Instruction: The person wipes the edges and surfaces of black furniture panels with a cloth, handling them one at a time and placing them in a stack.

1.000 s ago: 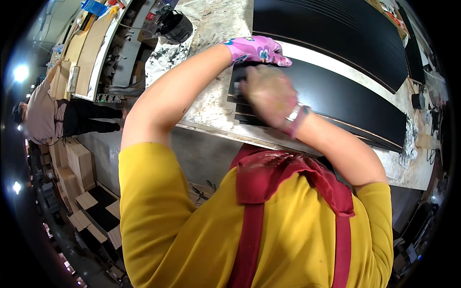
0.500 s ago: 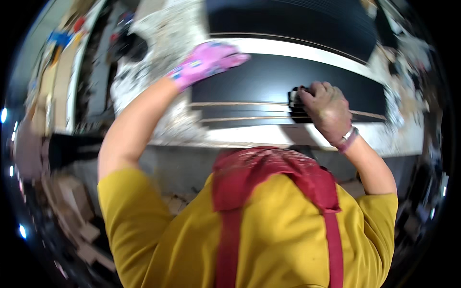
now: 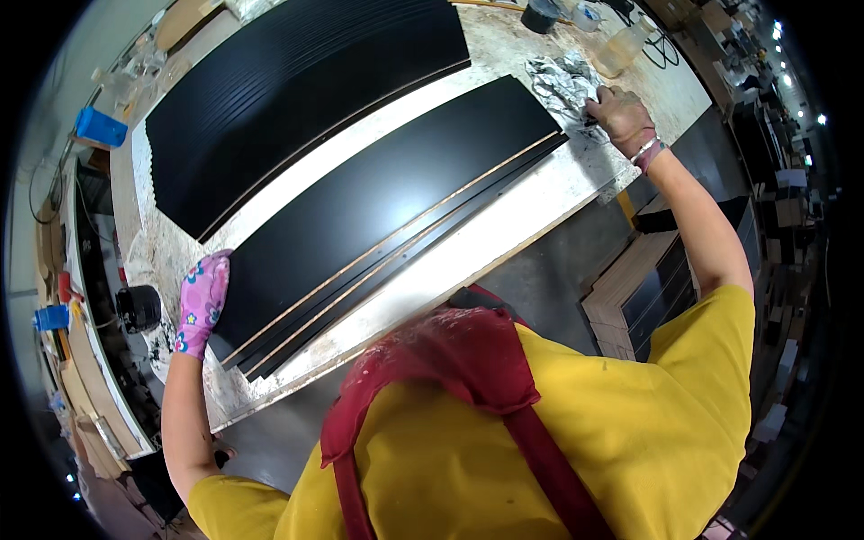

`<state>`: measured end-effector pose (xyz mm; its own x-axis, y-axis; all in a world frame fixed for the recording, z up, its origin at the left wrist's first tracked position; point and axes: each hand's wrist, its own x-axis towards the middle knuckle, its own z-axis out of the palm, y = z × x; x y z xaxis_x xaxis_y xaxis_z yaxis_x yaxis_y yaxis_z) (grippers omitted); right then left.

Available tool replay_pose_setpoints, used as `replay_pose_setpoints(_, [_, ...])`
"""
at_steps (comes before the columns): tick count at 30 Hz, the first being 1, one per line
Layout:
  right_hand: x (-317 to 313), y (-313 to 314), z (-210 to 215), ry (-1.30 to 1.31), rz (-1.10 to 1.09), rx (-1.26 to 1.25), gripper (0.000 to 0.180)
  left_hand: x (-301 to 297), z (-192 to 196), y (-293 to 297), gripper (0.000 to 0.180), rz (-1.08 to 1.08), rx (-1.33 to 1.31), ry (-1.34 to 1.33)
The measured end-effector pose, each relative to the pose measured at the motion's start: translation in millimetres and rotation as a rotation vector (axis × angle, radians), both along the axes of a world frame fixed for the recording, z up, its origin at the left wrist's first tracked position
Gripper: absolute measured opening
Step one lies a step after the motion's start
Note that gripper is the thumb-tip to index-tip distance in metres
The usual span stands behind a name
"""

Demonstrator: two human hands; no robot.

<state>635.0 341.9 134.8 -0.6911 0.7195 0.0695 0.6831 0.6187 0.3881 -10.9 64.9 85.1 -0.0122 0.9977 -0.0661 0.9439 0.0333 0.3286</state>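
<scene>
Several narrow black boards lie stacked and slightly staggered on the worktable, their raw brown edges toward me; the top black board [image 3: 387,198] has a smooth sheen. My left hand [image 3: 205,292], in a pink flowered glove, is at the left end of the stack, fingers closed against the board's corner. Beyond the right end, my right hand [image 3: 623,119] has its fingers curled beside a crumpled, black-smeared sheet [image 3: 565,85]. Whatever lies within those fingers is hidden. A bracelet and a pinkish cuff circle that wrist.
Behind lies a larger pile of black boards [image 3: 297,99]. At the far right stand a dark cup [image 3: 540,15] and a clear bottle [image 3: 621,52]. A black-stained pot [image 3: 138,308] sits left of my gloved hand. Stacked boards [image 3: 634,288] are below the table's right side.
My view has turned, so the boards now slant. My right hand has moved off the board, where it held a small dark thing, to the crumpled sheet. My left hand has shifted to the board's end.
</scene>
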Motion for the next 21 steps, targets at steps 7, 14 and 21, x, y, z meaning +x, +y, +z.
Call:
replay_pose_setpoints(7, [33, 3, -61, 1.128, -0.559, -0.542, 0.039, -7, -16, -7, 0.031, -0.167, 0.043, 0.406])
replay_pose_setpoints(14, [-61, 14, -32, 1.435, -0.518, -0.592, 0.043, 28, 21, -12, 0.073, -0.084, -0.273, -0.315])
replay_pose_setpoints(21, [-168, 115, -56, 1.396, 0.06, -0.492, 0.047, -181, -119, 23, 0.055, 0.552, 0.26, 0.477])
